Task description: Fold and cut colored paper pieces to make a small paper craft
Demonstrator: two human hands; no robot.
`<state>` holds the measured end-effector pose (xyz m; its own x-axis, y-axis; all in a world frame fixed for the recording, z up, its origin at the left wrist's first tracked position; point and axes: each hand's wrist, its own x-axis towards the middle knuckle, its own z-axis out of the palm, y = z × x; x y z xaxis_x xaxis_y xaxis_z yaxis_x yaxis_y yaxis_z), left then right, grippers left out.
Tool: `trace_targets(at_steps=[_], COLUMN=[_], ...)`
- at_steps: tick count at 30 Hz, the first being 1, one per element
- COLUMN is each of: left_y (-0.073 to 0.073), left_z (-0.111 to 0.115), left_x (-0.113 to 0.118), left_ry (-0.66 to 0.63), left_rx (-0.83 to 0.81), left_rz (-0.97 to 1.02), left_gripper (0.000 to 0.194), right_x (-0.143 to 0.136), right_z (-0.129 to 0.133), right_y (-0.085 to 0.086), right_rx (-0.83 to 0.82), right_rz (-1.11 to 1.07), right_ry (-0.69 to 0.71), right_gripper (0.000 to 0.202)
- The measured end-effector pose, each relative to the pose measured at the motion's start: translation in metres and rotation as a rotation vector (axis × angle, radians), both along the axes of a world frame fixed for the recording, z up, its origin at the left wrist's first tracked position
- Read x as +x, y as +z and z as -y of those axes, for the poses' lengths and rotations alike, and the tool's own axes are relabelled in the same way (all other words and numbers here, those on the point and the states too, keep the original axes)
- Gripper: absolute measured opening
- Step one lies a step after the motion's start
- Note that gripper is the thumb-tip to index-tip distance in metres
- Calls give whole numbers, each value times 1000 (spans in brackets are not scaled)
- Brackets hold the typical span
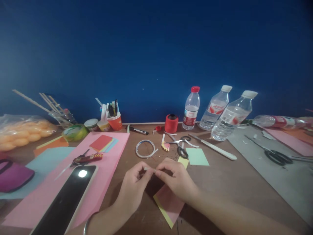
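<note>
My left hand and my right hand meet at the middle of the brown table. A small whitish strip is pinched in my left fingers, and its right end reaches my right fingertips, which are pressed together; what they grip is too small to make out. Beneath my right hand lie pink and yellow paper squares. Just beyond my hands are a ring of white tape, a folded fan of pink and yellow paper, black-handled scissors and a pale green square.
A phone rests on pink paper at the left. Three bottles stand at the back right, near a red thread spool and a white-handled knife. A pen cup stands back left.
</note>
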<state>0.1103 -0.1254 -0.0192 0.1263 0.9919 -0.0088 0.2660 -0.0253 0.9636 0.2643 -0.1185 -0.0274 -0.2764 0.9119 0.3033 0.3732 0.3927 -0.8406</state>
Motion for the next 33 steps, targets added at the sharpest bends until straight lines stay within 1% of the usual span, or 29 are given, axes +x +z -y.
trace_targets(at_steps=[4,6,9,11,13,15,16,17,18,20,21,22,27,29,33], left_y=[-6,-9,-12,-14,-15,-14,-14,-13,-12,-10,-9,-9,-12,-13,-12], left_z=[-1,-2,-3,-4,-6,-6,-6,-6,-5,-4,-4,-4,-5,-5,-4], left_x=[0,-1,-2,-3,-3,-2,-1,0,1,2,2,1,-1,-1,0], left_ry=[46,62,84,112,126,98,73,51,32,16,15,17,69,86,85], left_rx=[-92,-106,-111,-109,-115,-142,-161,-176,-187,-191,-190,-190,-193,-193,-192], left_rz=[160,193,224,260,289,278,249,211,171,117,112,128,312,329,298], left_gripper=[23,23,22,23,25,26,26,26,25,25,25,23,9,7,5], right_x=[1,2,3,5,6,7,6,5,4,1,-1,-2,-2,-1,-2], right_z=[-1,-2,-5,-8,-11,-11,-11,-9,-8,-4,-3,-2,-5,-7,-7], right_y=[-3,-5,-8,-10,-10,-8,-6,-4,-3,-1,-2,-3,-8,-8,-8], right_rx=[-127,-195,-279,-294,-273,-231,-218,-214,-227,-278,-301,-317,-361,-387,-417], right_rz=[-204,-297,-415,-499,-559,-540,-499,-443,-381,-281,-254,-246,-304,-314,-310], right_ry=[-73,-106,-106,-117,-163,-200,-190,-161,-112,-24,-3,-3,-96,-96,-95], right_gripper=[11,9,8,9,11,10,8,5,8,10,8,8,9,9,9])
